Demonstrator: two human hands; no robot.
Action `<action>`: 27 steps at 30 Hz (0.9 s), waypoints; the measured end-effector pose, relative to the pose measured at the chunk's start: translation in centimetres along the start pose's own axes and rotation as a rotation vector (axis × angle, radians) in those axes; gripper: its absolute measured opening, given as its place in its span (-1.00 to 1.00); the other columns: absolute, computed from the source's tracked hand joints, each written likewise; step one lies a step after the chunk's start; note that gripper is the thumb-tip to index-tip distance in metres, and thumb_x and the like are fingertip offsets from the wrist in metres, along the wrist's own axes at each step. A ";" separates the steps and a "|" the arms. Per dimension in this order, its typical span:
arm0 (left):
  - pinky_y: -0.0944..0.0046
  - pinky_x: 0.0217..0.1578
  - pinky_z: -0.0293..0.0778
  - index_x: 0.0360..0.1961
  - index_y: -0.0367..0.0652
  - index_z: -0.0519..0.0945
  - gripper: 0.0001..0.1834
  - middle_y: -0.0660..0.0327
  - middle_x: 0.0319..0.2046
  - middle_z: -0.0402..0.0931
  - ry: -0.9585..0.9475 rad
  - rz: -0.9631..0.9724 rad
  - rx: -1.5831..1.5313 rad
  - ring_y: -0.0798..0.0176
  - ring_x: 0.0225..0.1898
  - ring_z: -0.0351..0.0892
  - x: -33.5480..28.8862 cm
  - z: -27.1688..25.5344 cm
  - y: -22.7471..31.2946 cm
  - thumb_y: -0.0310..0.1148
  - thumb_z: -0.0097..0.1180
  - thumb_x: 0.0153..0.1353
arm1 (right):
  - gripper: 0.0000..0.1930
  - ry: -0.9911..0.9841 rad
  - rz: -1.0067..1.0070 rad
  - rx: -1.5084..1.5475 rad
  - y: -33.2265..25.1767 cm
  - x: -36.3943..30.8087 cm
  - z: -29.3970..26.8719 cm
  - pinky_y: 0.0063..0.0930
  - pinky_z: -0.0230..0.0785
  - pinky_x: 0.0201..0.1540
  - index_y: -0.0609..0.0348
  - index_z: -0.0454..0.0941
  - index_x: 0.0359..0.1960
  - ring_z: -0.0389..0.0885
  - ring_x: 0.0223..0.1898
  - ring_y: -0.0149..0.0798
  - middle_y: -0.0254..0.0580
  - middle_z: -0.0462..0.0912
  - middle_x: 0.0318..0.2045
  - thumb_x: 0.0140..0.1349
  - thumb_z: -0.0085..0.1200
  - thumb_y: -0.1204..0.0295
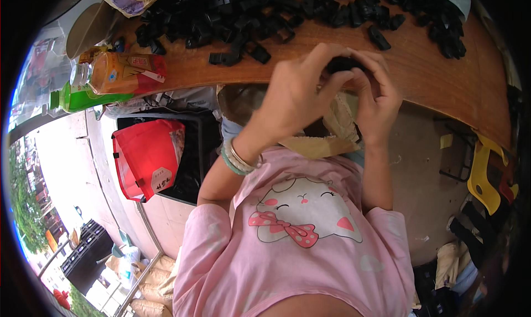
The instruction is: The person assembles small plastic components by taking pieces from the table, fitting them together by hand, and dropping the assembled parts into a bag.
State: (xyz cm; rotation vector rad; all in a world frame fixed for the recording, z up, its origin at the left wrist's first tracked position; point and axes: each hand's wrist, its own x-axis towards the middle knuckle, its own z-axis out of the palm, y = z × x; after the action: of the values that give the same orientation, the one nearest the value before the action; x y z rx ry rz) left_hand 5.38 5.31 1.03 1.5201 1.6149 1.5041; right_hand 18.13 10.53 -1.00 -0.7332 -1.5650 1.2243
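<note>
Both my hands are raised close together over the table's near edge. Between them is a small black plastic piece (344, 65), largely covered by my fingers, so its exact shape does not show. My left hand (298, 87), with bangles at the wrist, curls its thumb and fingers round one side of it. On the other side my right hand (380, 95) has bent fingers closed against the same piece. Beyond them lies a wide heap of similar black plastic parts (243, 18), with a few loose ones nearer the front edge.
Two drink bottles, one orange (124, 71) and one green (91, 98), lie at the table's left end. Below stand an open brown carton (315, 146) and a black bin with a red bag (148, 159). A yellow plastic seat (482, 178) is at the right.
</note>
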 end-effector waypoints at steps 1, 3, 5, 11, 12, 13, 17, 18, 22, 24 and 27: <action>0.27 -0.51 0.46 -0.28 -0.30 0.54 -0.84 0.10 -0.44 0.54 -0.024 0.134 0.148 0.14 -0.45 0.60 1.0 -1.0 -0.5 -0.60 0.12 0.06 | -0.69 0.004 -0.003 -0.004 0.2 -0.2 -0.4 -0.56 0.40 -0.25 0.25 0.56 -0.07 0.53 -0.23 -0.43 -0.19 0.54 -0.21 0.11 0.10 0.67; 0.29 -0.50 0.44 -0.43 -0.32 0.58 -0.96 0.16 -0.48 0.51 0.022 0.287 0.453 0.21 -0.41 0.56 3.0 -2.5 -1.3 -0.55 0.12 0.10 | -0.77 -0.301 0.067 -0.195 1.2 -1.0 -1.3 -0.54 0.40 -0.32 0.26 0.59 -0.18 0.55 -0.32 -0.38 -0.19 0.55 -0.25 0.08 0.14 0.64; 0.21 -0.37 0.44 -0.47 -0.30 0.61 -0.87 0.12 -0.48 0.51 -0.026 0.341 0.918 0.14 -0.35 0.53 4.7 -3.5 -1.9 -0.43 0.16 0.09 | -0.79 -0.328 0.056 -0.271 0.2 -1.7 -0.4 -0.53 0.39 -0.33 0.27 0.60 -0.22 0.55 -0.35 -0.34 -0.20 0.56 -0.26 0.07 0.15 0.63; 0.14 -0.24 0.34 -0.64 -0.24 0.62 -0.75 0.08 -0.52 0.51 -0.197 0.398 1.202 0.09 -0.33 0.48 6.9 -2.4 -3.8 -0.31 0.15 0.07 | -0.84 -0.339 -0.003 -0.303 -0.2 -1.3 0.0 -0.47 0.40 -0.34 0.30 0.59 -0.27 0.56 -0.38 -0.21 -0.21 0.56 -0.28 0.07 0.15 0.61; 0.14 -0.24 0.34 -0.64 -0.24 0.62 -0.75 0.08 -0.52 0.51 -0.194 0.397 1.203 0.09 -0.33 0.48 6.8 -2.2 -4.1 -0.31 0.15 0.07 | -0.84 -0.290 -0.127 -0.357 0.2 -0.8 -0.4 -0.45 0.40 -0.34 0.30 0.59 -0.27 0.57 -0.38 -0.18 -0.19 0.56 -0.28 0.07 0.15 0.61; 0.15 -0.24 0.34 -0.65 -0.23 0.61 -0.77 0.09 -0.52 0.51 -0.207 0.398 1.234 0.09 -0.33 0.48 6.8 -1.9 -4.2 -0.33 0.14 0.05 | -0.84 -0.289 -0.124 -0.360 0.6 -0.1 -0.9 -0.45 0.40 -0.34 0.30 0.59 -0.27 0.57 -0.38 -0.18 -0.19 0.56 -0.28 0.07 0.15 0.61; 0.15 -0.25 0.36 -0.63 -0.23 0.59 -0.84 0.09 -0.49 0.48 -0.157 0.413 1.179 0.08 -0.33 0.46 5.4 -0.7 -3.6 -0.37 0.14 -0.02 | -0.85 0.118 -0.247 -0.710 2.6 3.1 -3.7 -0.37 0.39 -0.24 0.30 0.58 -0.26 0.55 -0.31 -0.10 -0.13 0.58 -0.29 0.11 0.15 0.55; 0.15 -0.25 0.36 -0.63 -0.23 0.59 -0.84 0.09 -0.49 0.48 -0.157 0.415 1.179 0.08 -0.33 0.46 4.7 -0.4 -3.4 -0.37 0.14 -0.02 | -0.85 0.202 -0.282 -0.892 3.1 3.7 -4.3 -0.35 0.37 -0.20 0.29 0.58 -0.26 0.54 -0.28 -0.09 -0.11 0.58 -0.29 0.12 0.14 0.53; 0.14 -0.39 0.43 -0.52 -0.23 0.58 -0.84 0.07 -0.44 0.45 -0.108 0.321 0.906 0.04 -0.37 0.49 1.9 0.0 -3.3 -0.34 0.16 0.02 | -0.85 0.104 -0.241 -0.932 3.8 4.0 -5.1 -0.33 0.35 -0.15 0.27 0.57 -0.26 0.52 -0.24 -0.08 -0.12 0.58 -0.30 0.13 0.15 0.51; 0.14 -0.44 0.44 -0.47 -0.24 0.57 -0.83 0.06 -0.42 0.44 -0.106 0.236 0.828 0.02 -0.39 0.50 1.5 0.1 -3.3 -0.33 0.17 0.03 | -0.85 0.108 -0.121 -0.807 3.7 3.5 -4.8 -0.39 0.36 -0.22 0.25 0.58 -0.27 0.52 -0.30 -0.14 -0.14 0.58 -0.32 0.11 0.17 0.52; 0.16 -0.47 0.45 -0.42 -0.24 0.55 -0.82 0.07 -0.42 0.44 -0.052 0.215 0.779 0.01 -0.43 0.53 1.5 0.1 -3.5 -0.36 0.22 0.01 | -0.84 0.097 0.001 -0.679 3.3 2.9 -4.1 -0.45 0.35 -0.28 0.23 0.57 -0.27 0.51 -0.36 -0.23 -0.19 0.59 -0.36 0.08 0.19 0.57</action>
State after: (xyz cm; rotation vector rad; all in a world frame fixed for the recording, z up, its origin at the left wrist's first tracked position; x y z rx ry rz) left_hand 3.63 7.37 -1.64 2.1608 2.2027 0.9350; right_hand 20.60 15.56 -3.14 -1.1979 -1.9079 0.6259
